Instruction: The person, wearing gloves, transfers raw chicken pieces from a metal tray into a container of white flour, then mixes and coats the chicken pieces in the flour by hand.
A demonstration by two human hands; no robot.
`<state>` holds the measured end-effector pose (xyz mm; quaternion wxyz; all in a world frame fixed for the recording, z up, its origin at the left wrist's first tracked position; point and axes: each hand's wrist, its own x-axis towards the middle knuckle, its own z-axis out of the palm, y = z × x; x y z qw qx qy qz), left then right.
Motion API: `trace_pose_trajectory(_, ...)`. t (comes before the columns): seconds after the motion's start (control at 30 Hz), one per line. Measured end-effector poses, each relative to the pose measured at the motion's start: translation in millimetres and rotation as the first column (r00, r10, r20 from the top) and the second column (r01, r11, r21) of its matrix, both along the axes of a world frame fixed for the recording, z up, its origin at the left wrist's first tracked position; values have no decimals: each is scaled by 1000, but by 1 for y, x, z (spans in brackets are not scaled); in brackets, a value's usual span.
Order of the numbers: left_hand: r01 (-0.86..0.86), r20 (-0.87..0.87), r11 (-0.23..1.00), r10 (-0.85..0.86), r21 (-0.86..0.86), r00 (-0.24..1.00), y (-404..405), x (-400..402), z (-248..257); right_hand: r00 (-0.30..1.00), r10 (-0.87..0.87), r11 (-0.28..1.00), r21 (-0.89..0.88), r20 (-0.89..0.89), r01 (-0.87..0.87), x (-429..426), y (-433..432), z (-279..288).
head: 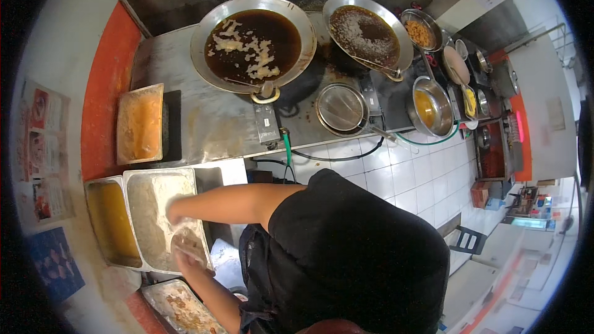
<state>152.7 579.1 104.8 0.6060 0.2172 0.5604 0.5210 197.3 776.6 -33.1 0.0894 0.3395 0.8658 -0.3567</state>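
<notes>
A deep metal tray of white flour (160,195) lies before me. My right hand (175,211) is over the flour near the tray's right side, blurred and partly hidden by the forearm. Just below it my left hand (185,257) is at a flour-dusted round shape, perhaps a bowl or sieve (188,241); its kind and the grip on it cannot be made out. Left of the flour stands a metal tray of yellow liquid (111,222). Farther off, a large metal wok (202,62) holds dark oil with pale battered pieces (262,58) floating in it.
A second wok (408,55) of foaming oil stands beside the first. Nearer are a round mesh strainer (342,106), a pot of yellow liquid (429,106) and a gas hose (287,148). A tray with orange residue (139,125) is at the left wall, a floury tray (181,306) below.
</notes>
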Motion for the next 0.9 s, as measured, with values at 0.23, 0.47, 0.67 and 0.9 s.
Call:
trace_pose_trajectory(0.23, 32, -83, 982, -49, -189, 995, 54, 4, -21, 991, 131, 943, 310, 0, -124, -54, -22, -57)
trace_pose_trajectory(0.47, -122, -88, 950, 101, -287, 991, 41, -78, -62, 957, 103, 953, 304, -271, -16, -6, 46, 5)
trace_pose_trajectory(0.67, -112, 99, 989, 121, -91, 988, 83, -44, -70, 985, -133, 986, 85, -107, 143, -36, 12, 1)
trace_pose_trajectory(0.9, -228, 203, 958, 262, -176, 943, 60, -41, -64, 954, -214, 952, -265, -209, 156, 14, -6, 64)
